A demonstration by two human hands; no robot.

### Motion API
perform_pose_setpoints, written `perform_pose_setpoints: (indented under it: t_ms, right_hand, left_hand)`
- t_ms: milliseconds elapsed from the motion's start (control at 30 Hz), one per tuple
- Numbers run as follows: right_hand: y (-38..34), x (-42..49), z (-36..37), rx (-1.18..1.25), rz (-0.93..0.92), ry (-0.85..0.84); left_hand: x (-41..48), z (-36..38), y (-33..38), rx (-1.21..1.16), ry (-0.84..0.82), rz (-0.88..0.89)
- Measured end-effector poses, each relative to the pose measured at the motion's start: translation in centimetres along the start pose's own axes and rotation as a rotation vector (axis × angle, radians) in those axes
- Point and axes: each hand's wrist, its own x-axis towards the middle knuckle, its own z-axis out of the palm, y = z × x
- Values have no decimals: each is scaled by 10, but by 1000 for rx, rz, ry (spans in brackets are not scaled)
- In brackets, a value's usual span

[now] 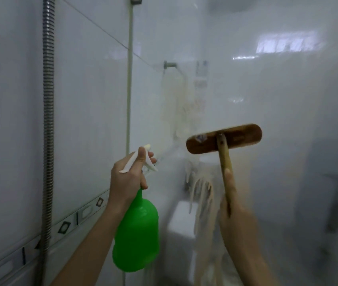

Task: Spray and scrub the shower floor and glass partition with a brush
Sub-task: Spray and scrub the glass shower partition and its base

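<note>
Brush (pixel 223 139) first: its brown wooden head is up against the frosted glass partition (pixel 287 120), lying nearly level with the right end a little higher, and its pale handle (pixel 224 162) runs down from the middle of the head into my right hand (pixel 234 207). That hand is wrapped round the lower part of the handle, thumb stretched up along it, so the head sits above and slightly left of my knuckles; the hand is blurred and I cannot make out the other fingers one by one. Creamy streaks of foam (pixel 203 195) run down the glass just below the brush head, between my two hands. My left hand (pixel 127 178) holds a green spray bottle (pixel 136 234) by its narrow neck, fingers curled round it and one over the white trigger (pixel 141 159), with the nozzle aimed at the glass to the left of the brush. The bottle's body hangs below my fist, well apart from the brush. On the left, a ribbed metal shower hose (pixel 47 120) hangs down the white tiled wall (pixel 9 100), crossing a patterned border strip (pixel 65 226). Something like a rail (pixel 170 65) shows dimly through the glass.
</note>
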Motion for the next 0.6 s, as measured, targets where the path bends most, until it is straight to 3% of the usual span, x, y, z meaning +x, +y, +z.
perform_pose_setpoints:
  t_ms: [100,233,333,433,600]
  right_hand:
    - [-14,63,-24,-112,-80,100]
    - [-28,136,-61,-75,-88,238]
    - [19,60,-39,-87,-73,191]
    - [52,-43,-18,-79,94,57]
    - [38,20,-30,-89,-16,177]
  left_hand:
    - [-8,11,0,18,-30,-26]
    - [-23,28,-3,28,-36,-52]
    - [-38,38,-9,31,-53,-67]
    - [-53,45,-21,41,-74,-75]
    - [-75,56,-47,197,-125,-49]
